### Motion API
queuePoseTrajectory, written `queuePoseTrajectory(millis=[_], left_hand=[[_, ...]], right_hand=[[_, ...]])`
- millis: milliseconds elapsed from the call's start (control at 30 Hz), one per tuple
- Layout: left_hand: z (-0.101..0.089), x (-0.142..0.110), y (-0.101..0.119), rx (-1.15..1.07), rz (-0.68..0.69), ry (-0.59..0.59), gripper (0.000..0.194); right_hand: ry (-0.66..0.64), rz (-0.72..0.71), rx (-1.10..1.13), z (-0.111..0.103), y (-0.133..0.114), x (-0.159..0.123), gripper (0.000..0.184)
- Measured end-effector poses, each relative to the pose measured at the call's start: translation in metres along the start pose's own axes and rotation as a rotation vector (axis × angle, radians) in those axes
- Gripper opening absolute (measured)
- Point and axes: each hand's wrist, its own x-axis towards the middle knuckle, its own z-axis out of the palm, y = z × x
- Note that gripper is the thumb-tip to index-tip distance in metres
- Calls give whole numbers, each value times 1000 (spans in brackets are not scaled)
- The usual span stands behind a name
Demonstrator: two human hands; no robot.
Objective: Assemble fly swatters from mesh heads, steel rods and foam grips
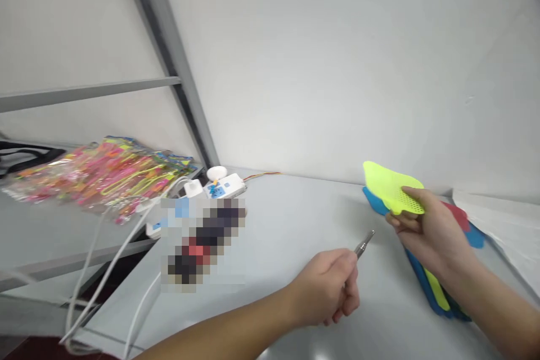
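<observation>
My right hand [436, 233] pinches a bright yellow-green plastic fly swatter head [390, 185], its perforated face partly hidden under my thumb. It is held above the right side of the table, over other flat pieces. My left hand [327, 287] is closed around a slim metal rod [365, 243], whose tip points up and right toward the swatter head. Rod and swatter head are apart. Beneath my right hand and forearm lie blue plastic pieces [422, 281] with a yellow-green one among them, and a red piece [458, 215] shows behind my wrist.
White power strips [228, 184] with cables stand at the table's left edge. Near them is a pixelated dark and red object [206, 244]. Colourful bagged items [122, 174] lie on the left shelf. White sheeting [498, 225] covers the far right; a wall rises behind.
</observation>
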Motion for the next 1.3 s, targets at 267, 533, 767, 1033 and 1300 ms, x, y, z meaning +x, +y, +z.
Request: queuePoseTrajectory(millis=[267,533,767,1033,1300], left_hand=[[-1,2,-2,5,-93,3,38],[-3,2,2,19,-125,-8,42],[-6,1,1,45,-111,-18,42],[-10,3,0,28,-93,-42,40],[-11,3,-4,13,-104,1,45]], right_hand=[[-19,-38,-168,-10,24,-24,31],[-112,-102,-200,-9,25,-28,37],[-176,-174,-257,-12,27,-26,42],[-156,-102,-218,-10,29,-27,42],[-335,-77,-361,-9,32,-28,53]])
